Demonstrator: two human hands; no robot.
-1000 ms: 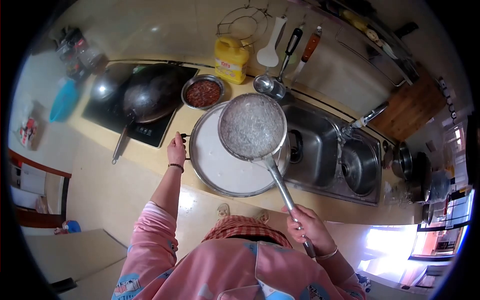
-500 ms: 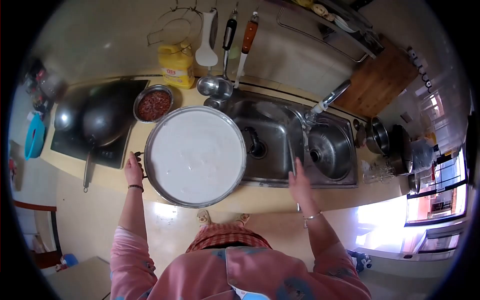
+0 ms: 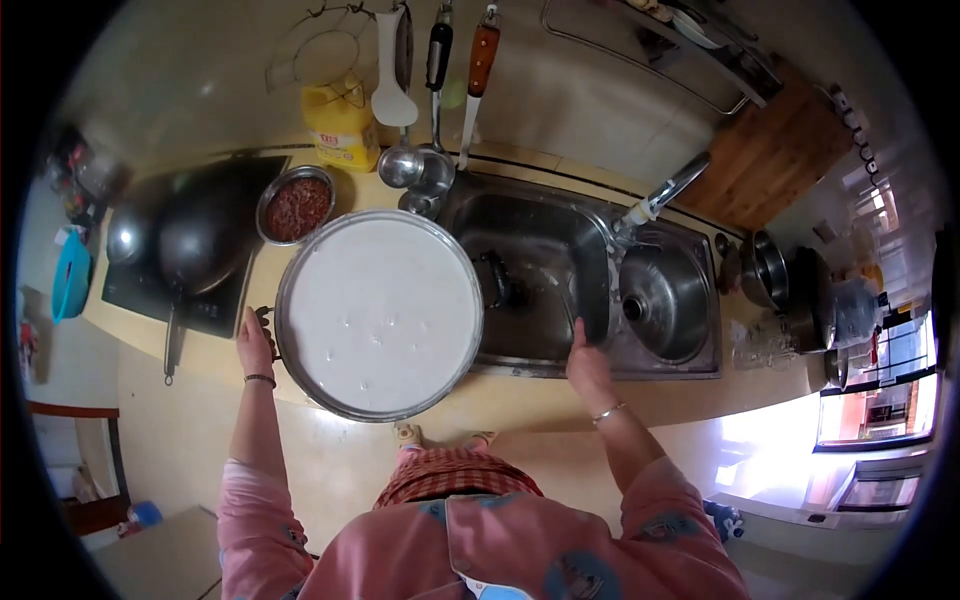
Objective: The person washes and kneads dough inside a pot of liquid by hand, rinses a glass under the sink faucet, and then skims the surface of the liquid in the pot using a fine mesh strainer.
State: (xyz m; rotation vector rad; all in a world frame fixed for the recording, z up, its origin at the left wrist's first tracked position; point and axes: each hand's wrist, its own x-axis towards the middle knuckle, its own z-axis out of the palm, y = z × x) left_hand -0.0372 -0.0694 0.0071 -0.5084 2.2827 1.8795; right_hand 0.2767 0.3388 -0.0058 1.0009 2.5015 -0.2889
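Pink printed sleeves, dark bracelet, pale bangle

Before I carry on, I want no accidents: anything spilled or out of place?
No spill shows, but the wide round metal pot of white liquid looks oddly placed, its right side overhanging the steel sink.

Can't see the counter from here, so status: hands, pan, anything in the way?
Left hand at side handle of pan. Right hand by sink, grip unclear. Pan on counter, white liquid inside. Bowl close to rim.
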